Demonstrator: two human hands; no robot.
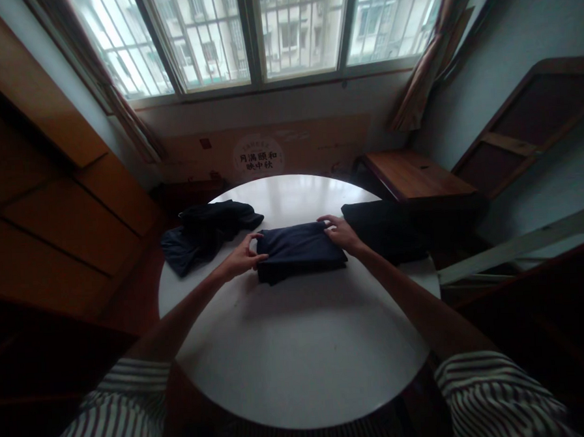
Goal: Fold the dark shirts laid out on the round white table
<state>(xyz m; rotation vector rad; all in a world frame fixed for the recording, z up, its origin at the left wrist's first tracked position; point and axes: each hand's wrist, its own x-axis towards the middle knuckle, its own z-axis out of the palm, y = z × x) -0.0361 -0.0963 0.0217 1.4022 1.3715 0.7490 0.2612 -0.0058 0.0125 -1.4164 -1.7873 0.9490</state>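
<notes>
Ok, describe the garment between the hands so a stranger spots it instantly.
Under the window stands a round white table. On it, a folded navy garment sits between the left hand and right hand. Unlike the crumpled dark heap to its left, it is squared off.

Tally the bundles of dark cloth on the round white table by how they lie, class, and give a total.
Folded bundle: 1
Crumpled heap: 1 (it may hold more than one garment)
Loose spread piece: 1
Total: 3
</notes>
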